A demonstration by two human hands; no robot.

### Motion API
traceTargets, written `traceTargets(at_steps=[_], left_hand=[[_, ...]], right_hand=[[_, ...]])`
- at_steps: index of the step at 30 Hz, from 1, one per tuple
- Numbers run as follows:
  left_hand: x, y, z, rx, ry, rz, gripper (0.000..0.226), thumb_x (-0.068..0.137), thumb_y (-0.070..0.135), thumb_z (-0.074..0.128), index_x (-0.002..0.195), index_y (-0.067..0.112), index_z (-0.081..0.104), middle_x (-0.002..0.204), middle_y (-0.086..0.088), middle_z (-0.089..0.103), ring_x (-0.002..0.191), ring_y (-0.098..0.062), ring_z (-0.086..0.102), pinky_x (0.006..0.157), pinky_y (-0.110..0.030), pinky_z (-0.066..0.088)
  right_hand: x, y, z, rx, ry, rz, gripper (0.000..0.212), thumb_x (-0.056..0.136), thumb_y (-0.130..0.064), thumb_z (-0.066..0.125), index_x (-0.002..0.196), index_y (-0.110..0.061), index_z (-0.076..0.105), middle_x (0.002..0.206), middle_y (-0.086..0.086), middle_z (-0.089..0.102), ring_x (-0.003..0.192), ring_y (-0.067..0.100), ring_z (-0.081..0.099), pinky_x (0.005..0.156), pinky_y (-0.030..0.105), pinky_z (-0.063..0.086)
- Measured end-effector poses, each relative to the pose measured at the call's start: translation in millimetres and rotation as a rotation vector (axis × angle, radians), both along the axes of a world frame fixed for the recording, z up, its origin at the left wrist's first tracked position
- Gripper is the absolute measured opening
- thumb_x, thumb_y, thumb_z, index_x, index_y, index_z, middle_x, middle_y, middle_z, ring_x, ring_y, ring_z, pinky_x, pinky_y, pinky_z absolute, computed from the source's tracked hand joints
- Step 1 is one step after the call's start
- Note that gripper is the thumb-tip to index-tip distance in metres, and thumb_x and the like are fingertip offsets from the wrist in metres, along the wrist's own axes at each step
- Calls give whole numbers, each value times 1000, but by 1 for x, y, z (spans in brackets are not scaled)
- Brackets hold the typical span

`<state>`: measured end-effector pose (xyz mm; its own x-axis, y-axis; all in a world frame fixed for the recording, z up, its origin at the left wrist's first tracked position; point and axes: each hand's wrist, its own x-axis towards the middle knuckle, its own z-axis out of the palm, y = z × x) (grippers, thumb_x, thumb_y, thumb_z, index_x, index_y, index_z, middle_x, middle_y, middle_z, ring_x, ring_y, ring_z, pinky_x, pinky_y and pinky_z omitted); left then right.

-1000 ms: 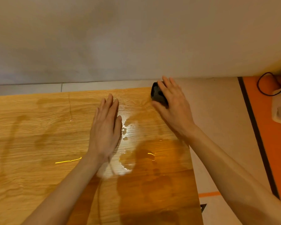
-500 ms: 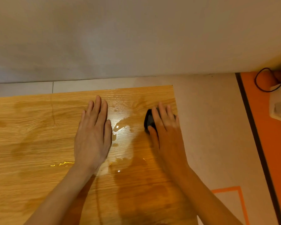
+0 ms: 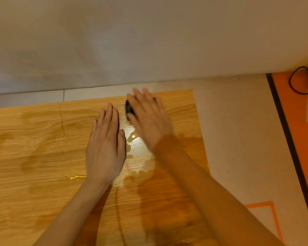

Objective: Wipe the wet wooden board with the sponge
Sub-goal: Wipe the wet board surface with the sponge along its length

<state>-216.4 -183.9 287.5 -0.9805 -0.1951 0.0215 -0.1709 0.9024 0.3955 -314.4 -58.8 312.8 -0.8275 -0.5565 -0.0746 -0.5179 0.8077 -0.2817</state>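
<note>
My right hand presses the dark sponge under flat fingers at the wooden board far edge; left hand flat, empty. I'd drag through the puddle.

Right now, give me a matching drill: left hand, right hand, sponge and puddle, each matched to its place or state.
1 left hand
2 right hand
3 sponge
4 puddle

A dark, near the board's far edge
B flat on the wooden board, fingers straight
C glistening between the two hands
D pressing on the sponge, blurred

Pairs: 1-B, 2-D, 3-A, 4-C
</note>
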Motion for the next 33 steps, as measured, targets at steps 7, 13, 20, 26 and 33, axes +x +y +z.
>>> traceTargets(at_steps=[7,13,20,26,33], left_hand=[[1,-2,-1,-2,32,-7,54,109,26,30,159,7,23,169,-6,17,158,-19,10,129,-41,11],[1,0,-1,-7,26,-7,54,109,27,30,159,7,24,169,-5,17,158,-18,9,129,-39,10],[4,-8,10,188,27,-8,54,109,28,30,160,12,22,169,0,16,158,-12,7,129,-35,5],[45,-18,18,124,-15,57,55,108,27,31,160,12,24,169,1,16,157,-10,5,129,-35,2],[58,-20,6,40,-21,81,56,107,29,30,160,11,24,169,-2,17,158,-17,9,129,-41,8]], right_hand=[[-23,34,-8,-99,60,-415,49,103,-28,32,150,-12,29,159,9,22,148,27,12,122,45,9],[-21,1,-4,-21,67,0,53,104,-38,32,152,-17,23,160,4,18,149,22,9,122,40,8],[-26,42,-8,-118,69,-436,49,105,-27,27,152,-14,22,161,7,13,149,24,4,122,42,4],[13,-25,-9,-38,73,61,55,105,-35,30,154,-20,12,162,4,10,150,23,3,122,42,7],[-23,61,-4,-127,52,-420,50,104,-21,30,153,-16,22,161,6,15,149,25,5,122,42,3]])
